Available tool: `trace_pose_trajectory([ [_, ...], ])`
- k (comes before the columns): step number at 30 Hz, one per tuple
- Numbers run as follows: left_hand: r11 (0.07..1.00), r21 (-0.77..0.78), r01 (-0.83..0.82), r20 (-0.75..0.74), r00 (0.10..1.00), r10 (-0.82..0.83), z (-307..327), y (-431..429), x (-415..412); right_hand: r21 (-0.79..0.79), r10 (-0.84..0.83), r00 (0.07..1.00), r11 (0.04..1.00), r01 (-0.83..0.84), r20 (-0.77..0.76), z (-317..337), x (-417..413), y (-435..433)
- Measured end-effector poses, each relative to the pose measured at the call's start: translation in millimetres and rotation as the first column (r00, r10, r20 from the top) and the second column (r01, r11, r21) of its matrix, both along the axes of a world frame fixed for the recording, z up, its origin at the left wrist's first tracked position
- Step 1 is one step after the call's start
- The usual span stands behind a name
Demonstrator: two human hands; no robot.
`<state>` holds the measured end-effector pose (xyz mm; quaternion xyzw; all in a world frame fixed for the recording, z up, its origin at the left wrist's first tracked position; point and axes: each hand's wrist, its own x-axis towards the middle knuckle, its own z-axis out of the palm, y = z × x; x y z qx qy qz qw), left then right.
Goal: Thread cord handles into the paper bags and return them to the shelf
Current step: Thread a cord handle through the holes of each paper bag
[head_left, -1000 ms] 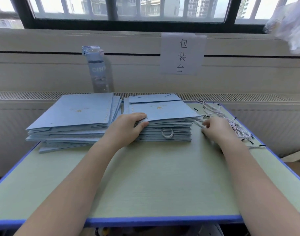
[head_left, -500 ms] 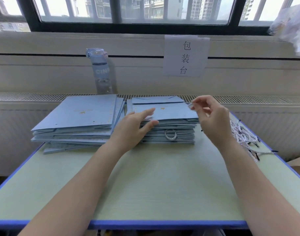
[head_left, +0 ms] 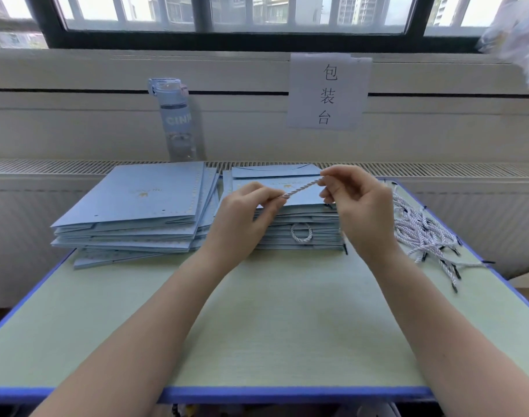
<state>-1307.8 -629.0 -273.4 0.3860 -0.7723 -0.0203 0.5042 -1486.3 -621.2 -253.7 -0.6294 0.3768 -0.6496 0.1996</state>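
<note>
A pale green table (head_left: 272, 326) with a blue edge fills the lower view. Two stacks of flat blue paper bags lie side by side at its far end. The left stack (head_left: 143, 200) is fanned and slightly skewed. The right stack (head_left: 305, 219) is squarer, with a small cord loop (head_left: 301, 233) hanging from its near edge. A loose pile of cords (head_left: 419, 233), white twisted with dark tips, lies along the table's right edge. A paper sign (head_left: 328, 91) hangs on the wall behind, and a clear water bottle (head_left: 177, 121) stands upright on the ledge behind the left stack.

Both hands are raised over the right stack. The left hand (head_left: 242, 218) pinches one end of a twisted cord (head_left: 302, 188) between thumb and forefinger, its other fingers curled under. The right hand (head_left: 362, 209) pinches the cord at its fingertips, with the remaining fingers loosely bent. The visible stretch is taut and straight, its long axis slanting from lower left at the left hand up to the right hand, above the top bag and clear of it
</note>
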Motion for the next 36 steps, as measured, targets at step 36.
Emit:
trace_pose_trajectory([
  [36,0.995,0.083,-0.049,-0.042,0.998,0.052,5,2,7,0.142,0.136,0.981,0.983,-0.117,-0.135,-7,8,4],
])
